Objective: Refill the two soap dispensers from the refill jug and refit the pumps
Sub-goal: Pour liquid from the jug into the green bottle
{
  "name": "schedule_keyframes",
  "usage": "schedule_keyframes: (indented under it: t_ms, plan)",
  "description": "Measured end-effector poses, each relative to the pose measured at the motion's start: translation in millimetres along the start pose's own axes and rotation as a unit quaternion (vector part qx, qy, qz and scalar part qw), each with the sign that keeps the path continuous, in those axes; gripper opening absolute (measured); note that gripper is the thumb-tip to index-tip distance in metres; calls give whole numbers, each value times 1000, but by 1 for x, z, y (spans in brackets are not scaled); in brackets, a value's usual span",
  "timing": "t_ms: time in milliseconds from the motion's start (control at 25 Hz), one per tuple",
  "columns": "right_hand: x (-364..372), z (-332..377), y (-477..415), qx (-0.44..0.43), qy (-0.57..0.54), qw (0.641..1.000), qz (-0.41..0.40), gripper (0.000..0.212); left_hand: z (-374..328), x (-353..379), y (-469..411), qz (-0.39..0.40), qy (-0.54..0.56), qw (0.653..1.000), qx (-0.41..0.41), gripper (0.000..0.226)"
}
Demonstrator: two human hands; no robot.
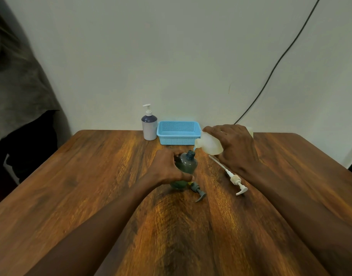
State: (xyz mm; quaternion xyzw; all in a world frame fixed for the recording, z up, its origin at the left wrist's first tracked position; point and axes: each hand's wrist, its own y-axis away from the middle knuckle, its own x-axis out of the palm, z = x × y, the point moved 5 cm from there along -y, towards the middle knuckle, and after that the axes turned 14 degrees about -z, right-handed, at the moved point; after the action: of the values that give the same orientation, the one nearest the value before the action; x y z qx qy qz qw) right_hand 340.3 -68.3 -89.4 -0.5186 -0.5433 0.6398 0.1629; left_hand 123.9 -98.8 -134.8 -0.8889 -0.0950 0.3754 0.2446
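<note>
Jug (210,145) tipped over the open bottle (186,164)

The right grip (234,150) is closed round the jug and holds it on a slant. The jug's long side runs right to left, and its spout points left and down. The spout sits just above the bottle's neck, a little to the right, very near it. The left grip (167,169) is closed round the bottle, which stands up straight on the counter (91,176) with its neck pointing up. I think the spout must stay right over that small neck, or soap will spill. A grey pump (199,193) lies just in front of the bottle. A white pump (236,181) lies to the right, with its tube pointing back at the jug.
</note>
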Motion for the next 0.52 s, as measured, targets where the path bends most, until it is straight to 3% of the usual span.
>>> schedule_keyframes:
  t_ms: [520]
  plan:
    - [2, -1, 0, 0, -5, 1000, 3, 75, -1, 1, 0, 6, 3, 1000, -4, 62]
